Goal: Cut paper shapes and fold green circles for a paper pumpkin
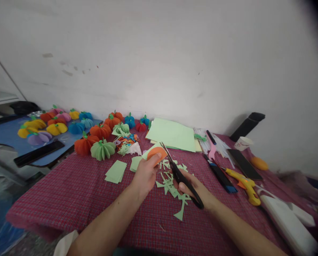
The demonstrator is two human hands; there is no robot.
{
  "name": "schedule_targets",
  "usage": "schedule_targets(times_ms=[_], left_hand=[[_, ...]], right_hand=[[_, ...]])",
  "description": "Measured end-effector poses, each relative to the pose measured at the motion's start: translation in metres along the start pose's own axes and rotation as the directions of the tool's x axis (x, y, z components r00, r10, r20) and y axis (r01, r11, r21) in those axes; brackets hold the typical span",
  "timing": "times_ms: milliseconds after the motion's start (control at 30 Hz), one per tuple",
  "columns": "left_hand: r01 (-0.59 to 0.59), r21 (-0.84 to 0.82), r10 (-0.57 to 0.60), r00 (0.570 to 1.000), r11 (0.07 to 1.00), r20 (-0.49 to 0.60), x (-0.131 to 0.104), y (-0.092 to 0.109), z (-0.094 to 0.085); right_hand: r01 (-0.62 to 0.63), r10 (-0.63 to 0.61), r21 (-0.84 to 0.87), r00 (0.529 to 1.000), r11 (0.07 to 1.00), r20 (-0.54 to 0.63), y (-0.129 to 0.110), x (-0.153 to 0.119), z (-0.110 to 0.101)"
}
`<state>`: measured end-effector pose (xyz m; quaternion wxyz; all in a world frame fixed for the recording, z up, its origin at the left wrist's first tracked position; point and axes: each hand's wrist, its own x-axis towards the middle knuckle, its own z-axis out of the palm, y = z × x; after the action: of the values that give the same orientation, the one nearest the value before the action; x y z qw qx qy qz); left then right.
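Near the middle of the table, my left hand pinches an orange rounded paper piece laid against light green paper. My right hand is closed around the handles of black scissors. The scissor blades point up and left, beside the right edge of the held papers. Pale green offcuts lie scattered beneath the scissors and between my hands. Two small stacks of green paper rectangles rest left of my left hand, the nearer one apart from it.
Colorful paper pumpkins stand at the left and back. Large green sheets lie behind my hands. At the right are a cutter, a yellow glue gun, a dark phone-like slab and a paper cup.
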<state>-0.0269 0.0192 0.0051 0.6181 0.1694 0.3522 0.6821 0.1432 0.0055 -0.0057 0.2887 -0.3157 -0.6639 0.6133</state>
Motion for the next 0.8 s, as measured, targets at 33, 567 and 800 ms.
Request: schedule_targets(times_ms=[33, 567, 800], left_hand=[[-0.001, 0.001, 0.001, 1.000, 1.000, 0.001, 0.0001, -0.0001, 0.0001], [-0.017, 0.007, 0.017, 1.000, 1.000, -0.011, 0.0003, -0.0027, 0.0004], [-0.019, 0.004, 0.019, 1.000, 1.000, -0.020, 0.0003, -0.0022, 0.0011]], right_hand=[[0.001, -0.001, 0.003, 1.000, 1.000, 0.002, 0.0008, 0.0001, -0.0004], [-0.005, 0.003, -0.055, 0.999, 0.998, -0.040, 0.0006, 0.0031, 0.0011], [0.002, -0.005, -0.077, 0.999, 0.997, -0.044, 0.0007, 0.0037, 0.0023]])
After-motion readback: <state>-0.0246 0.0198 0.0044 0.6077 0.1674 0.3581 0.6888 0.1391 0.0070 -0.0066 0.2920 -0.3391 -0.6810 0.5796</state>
